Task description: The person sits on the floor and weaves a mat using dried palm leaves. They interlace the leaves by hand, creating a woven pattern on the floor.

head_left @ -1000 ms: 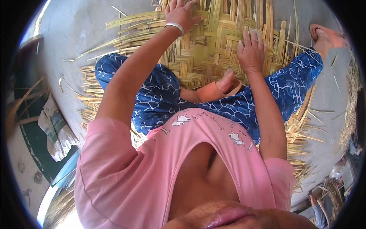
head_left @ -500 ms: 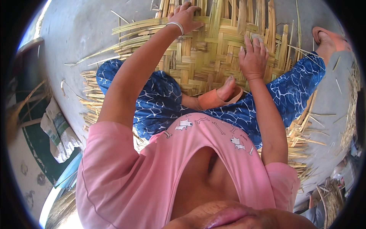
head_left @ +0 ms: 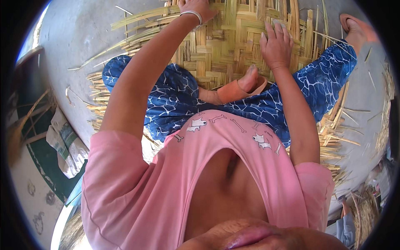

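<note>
A mat of woven split strips, yellow-green and tan, lies on the floor in front of me, with loose strip ends sticking out at its left and far sides. My left hand, with a pale bangle at the wrist, rests on the mat's far left part. Its fingertips are cut off by the upper edge of the view; the part that shows looks spread. My right hand lies open on the mat's right part, fingers stretched out and pointing away from me. Neither hand visibly holds a strip.
My foot in an orange slipper sits at the mat's near edge. The other slipper is at the far right. Loose strips lie under and beside my legs. At the left hangs a striped cloth; a straw bundle is at the lower right.
The whole view has shifted, so the mat and hands sit higher, and my left fingertips have passed out of the picture. My right hand stays on the mat with fingers stretched.
</note>
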A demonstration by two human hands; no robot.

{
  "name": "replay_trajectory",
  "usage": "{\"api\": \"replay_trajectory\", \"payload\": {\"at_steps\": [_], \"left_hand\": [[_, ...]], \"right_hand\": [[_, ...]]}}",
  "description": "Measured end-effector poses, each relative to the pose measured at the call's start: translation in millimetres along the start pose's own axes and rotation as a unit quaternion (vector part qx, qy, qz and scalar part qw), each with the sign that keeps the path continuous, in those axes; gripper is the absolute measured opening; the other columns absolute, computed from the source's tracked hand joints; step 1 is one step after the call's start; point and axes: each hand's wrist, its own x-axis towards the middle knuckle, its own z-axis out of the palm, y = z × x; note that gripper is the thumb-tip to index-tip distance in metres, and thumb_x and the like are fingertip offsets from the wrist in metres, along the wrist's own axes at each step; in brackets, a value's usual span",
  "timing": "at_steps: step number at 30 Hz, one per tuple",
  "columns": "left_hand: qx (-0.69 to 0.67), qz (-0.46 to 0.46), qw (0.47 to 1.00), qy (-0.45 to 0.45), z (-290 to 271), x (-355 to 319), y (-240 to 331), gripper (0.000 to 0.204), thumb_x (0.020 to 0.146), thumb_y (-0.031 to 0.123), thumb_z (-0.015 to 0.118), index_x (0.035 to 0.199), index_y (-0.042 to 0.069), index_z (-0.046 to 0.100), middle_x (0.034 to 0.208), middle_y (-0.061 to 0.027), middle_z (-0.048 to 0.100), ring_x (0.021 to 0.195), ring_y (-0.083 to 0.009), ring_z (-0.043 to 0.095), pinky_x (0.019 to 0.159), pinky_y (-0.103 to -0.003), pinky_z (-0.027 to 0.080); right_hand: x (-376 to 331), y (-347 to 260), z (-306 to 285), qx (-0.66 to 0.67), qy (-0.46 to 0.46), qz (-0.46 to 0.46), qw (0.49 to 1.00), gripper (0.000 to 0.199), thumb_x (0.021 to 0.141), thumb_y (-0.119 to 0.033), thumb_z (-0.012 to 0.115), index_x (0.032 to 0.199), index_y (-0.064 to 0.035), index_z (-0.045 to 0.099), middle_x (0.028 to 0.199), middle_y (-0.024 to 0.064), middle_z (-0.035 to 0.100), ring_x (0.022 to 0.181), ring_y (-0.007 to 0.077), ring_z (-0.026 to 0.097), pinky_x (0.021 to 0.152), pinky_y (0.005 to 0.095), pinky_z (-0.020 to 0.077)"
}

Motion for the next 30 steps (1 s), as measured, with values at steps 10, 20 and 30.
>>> {"api": "replay_trajectory", "payload": {"at_steps": [10, 20, 30], "left_hand": [[-0.011, 0.003, 0.999, 0.048, 10.2, -46.5, 12.1, 0.072, 0.078, 0.041, 0.082, 0.141, 0.017, 0.058, 0.163, -0.0178, 0.034, 0.153, -0.0391, 0.024, 0.124, -0.051, 0.022], [-0.037, -0.072, 0.997, 0.001, 8.7, -37.1, 32.8, 0.074, 0.076, 0.039, 0.077, 0.142, 0.018, 0.052, 0.160, -0.0143, 0.035, 0.153, -0.0354, 0.022, 0.125, -0.050, 0.020], [-0.052, -0.009, 0.998, 0.039, 19.4, -26.4, -2.0, 0.057, 0.078, 0.037, 0.075, 0.129, 0.014, 0.064, 0.155, -0.0166, 0.043, 0.146, -0.0359, 0.037, 0.120, -0.050, 0.030]], "right_hand": [[-0.1, 2.9, 7.9, 0.001, 0.011, 0.008, 1.000, 0.044, 0.094, -0.038, 0.061, 0.136, -0.0232, 0.063, 0.142, 0.0052, 0.058, 0.133, 0.0294, 0.050, 0.111, 0.0513, 0.0365], [-1.2, 2.9, 5.8, 0.000, 0.001, 0.015, 1.000, 0.045, 0.095, -0.039, 0.060, 0.137, -0.0234, 0.062, 0.142, 0.0056, 0.058, 0.134, 0.0281, 0.050, 0.113, 0.0501, 0.0351], [0.7, -0.2, 5.9, -0.001, 0.003, 0.016, 1.000, 0.044, 0.095, -0.039, 0.060, 0.136, -0.0228, 0.062, 0.142, 0.0058, 0.058, 0.133, 0.0282, 0.050, 0.114, 0.0492, 0.0351]]}}
